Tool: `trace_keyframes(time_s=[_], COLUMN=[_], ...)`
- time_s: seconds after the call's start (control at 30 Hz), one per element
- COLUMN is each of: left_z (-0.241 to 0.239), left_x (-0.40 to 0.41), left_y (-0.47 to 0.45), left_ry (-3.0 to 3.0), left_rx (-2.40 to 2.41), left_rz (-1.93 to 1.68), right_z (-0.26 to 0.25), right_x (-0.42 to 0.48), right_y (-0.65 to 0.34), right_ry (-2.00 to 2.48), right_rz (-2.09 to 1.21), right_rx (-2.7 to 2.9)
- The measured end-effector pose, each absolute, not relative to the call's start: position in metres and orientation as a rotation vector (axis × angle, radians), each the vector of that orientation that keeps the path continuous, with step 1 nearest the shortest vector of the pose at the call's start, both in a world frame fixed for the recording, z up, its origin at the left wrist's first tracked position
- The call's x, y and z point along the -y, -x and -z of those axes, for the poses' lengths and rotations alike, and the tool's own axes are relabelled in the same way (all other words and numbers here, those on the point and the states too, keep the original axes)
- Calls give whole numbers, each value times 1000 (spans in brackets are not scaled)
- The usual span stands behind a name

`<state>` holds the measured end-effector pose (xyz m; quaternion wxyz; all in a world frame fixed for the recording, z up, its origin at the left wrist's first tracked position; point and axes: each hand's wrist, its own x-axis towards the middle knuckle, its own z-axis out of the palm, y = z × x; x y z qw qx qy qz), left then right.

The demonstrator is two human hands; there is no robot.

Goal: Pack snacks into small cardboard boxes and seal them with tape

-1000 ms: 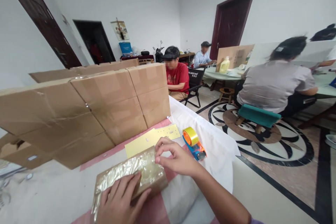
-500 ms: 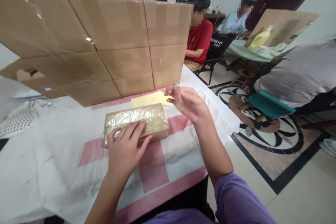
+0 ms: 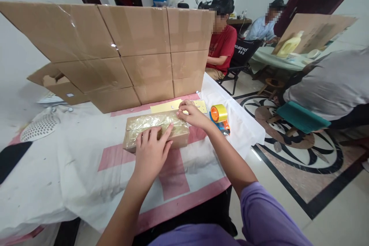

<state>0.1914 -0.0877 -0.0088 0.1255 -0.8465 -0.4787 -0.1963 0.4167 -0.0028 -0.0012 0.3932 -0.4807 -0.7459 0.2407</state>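
Note:
A small brown box covered in shiny clear tape (image 3: 138,125) lies on the white and pink tablecloth (image 3: 86,169). My left hand (image 3: 151,153) rests flat on the box's near side, fingers spread. My right hand (image 3: 191,114) touches the box's far right corner, fingertips pinched on its top edge. A yellow card (image 3: 167,105) lies just behind the box. A tape dispenser with an orange core and yellow tape (image 3: 219,117) sits to the right of my right hand.
Flattened cardboard sheets (image 3: 115,46) stand upright behind the box. A white perforated object (image 3: 39,127) lies at the left. The table edge drops off at the right. Other people sit at a green table (image 3: 268,59) beyond.
My right hand dropped from the air back onto the box's right corner. My left hand stayed on the box. The camera view shifted, bringing the tape dispenser back into sight.

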Motion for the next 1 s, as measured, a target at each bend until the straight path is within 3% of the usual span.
trace_keyframes(time_s=[0.17, 0.37, 0.57, 0.7, 0.87, 1.0], left_z=[13, 16, 19, 19, 21, 23], left_x=[83, 81, 83, 84, 87, 88], left_y=[-191, -189, -188, -188, -191, -194], left_ry=[2477, 2453, 2459, 2446, 2402, 2386], left_rx=[1392, 1387, 1399, 1405, 1366, 1376], left_rz=[632, 656, 665, 665, 626, 621], right_z=[-17, -29, -38, -32, -14, -11], right_x=[20, 47, 52, 33, 14, 16], right_y=[-414, -404, -416, -418, -410, -407], right_ry=[943, 915, 815, 982, 1400, 1482], right_rz=[-681, -549, -649, -691, -461, -309], right_rx=[1819, 1774, 1544, 1767, 2023, 2100])
